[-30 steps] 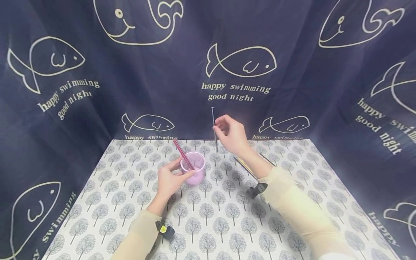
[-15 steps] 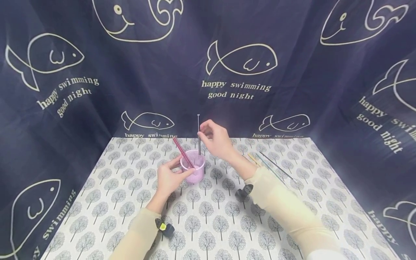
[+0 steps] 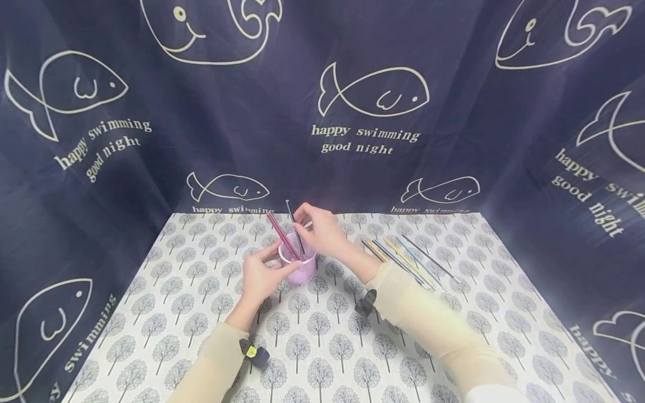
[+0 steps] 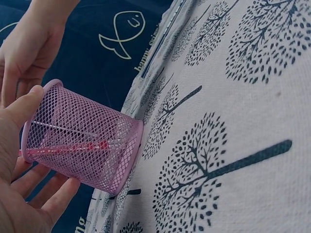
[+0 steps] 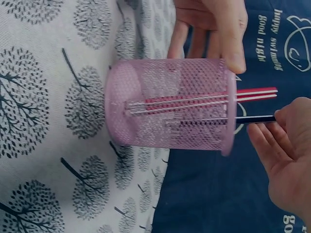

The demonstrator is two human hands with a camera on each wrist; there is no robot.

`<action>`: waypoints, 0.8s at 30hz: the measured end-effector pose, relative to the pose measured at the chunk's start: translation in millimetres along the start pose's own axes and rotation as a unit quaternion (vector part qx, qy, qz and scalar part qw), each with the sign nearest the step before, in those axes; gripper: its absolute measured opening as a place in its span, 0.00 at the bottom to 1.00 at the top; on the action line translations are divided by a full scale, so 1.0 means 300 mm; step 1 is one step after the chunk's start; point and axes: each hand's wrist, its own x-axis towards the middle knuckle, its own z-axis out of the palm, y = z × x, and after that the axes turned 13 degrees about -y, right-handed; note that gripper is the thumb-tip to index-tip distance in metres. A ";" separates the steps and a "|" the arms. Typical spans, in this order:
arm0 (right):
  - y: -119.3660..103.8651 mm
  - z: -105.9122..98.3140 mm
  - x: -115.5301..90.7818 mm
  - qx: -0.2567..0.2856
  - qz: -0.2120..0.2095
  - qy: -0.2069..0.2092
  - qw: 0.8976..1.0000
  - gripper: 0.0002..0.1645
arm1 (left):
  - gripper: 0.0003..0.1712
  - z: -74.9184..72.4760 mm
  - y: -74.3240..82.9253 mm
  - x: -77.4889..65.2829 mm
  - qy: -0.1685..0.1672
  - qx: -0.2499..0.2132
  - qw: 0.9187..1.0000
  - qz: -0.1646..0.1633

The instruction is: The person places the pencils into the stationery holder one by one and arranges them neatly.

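Observation:
A pink mesh pen holder (image 3: 305,274) stands upright on the cloth. My left hand (image 3: 259,278) grips it, thumb at the rim and fingers around the far side. Slim red sticks (image 3: 279,230) with silvery lower ends lean inside it, seen through the mesh in the right wrist view. My right hand (image 3: 321,228) pinches the upper part of a slim dark stick (image 3: 290,211) above the holder. In the right wrist view the dark stick (image 5: 255,119) passes through the opening, its lower part inside beside the red sticks.
To the right, several slim sticks (image 3: 398,262) in black, yellow and pale blue lie side by side, partly behind my right forearm. A tree-print cloth (image 3: 201,302) covers the table. Dark blue curtains (image 3: 373,179) hang at the back and sides.
My right hand has carried the dark stick left and down, and its lower end has gone into the pen holder. My left hand has stayed on the holder.

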 end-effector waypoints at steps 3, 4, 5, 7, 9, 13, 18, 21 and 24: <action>0.002 0.019 0.009 -0.012 -0.001 -0.015 1.000 0.05 | 0.43 -0.005 -0.007 0.002 0.008 -0.002 1.000 0.005; 0.004 0.024 0.010 -0.016 0.000 -0.018 1.000 0.05 | 0.43 -0.005 -0.008 0.003 0.006 -0.004 1.000 0.007; 0.004 0.028 0.010 -0.018 0.000 -0.018 1.000 0.05 | 0.42 -0.005 -0.008 0.004 0.005 -0.007 1.000 0.008; 0.006 0.038 0.011 -0.021 -0.004 -0.021 1.000 0.05 | 0.42 -0.004 -0.009 0.005 0.003 -0.012 1.000 0.007; 0.005 0.049 0.014 -0.026 -0.009 -0.023 0.999 0.04 | 0.43 -0.006 -0.009 0.003 0.000 -0.011 1.000 0.004; 0.006 0.066 0.020 -0.052 -0.011 -0.035 0.998 0.05 | 0.43 -0.006 -0.008 0.002 0.003 -0.010 1.000 0.001; -0.004 0.078 0.027 -0.079 0.010 -0.044 0.996 0.06 | 0.43 -0.006 -0.008 0.001 -0.001 -0.016 1.000 -0.001; -0.010 0.077 0.028 -0.079 0.020 -0.043 0.996 0.06 | 0.43 -0.004 -0.005 0.001 -0.004 -0.018 1.000 -0.003; -0.009 0.078 0.030 -0.075 0.022 -0.041 0.996 0.07 | 0.43 -0.002 -0.001 0.000 -0.003 -0.018 1.000 -0.005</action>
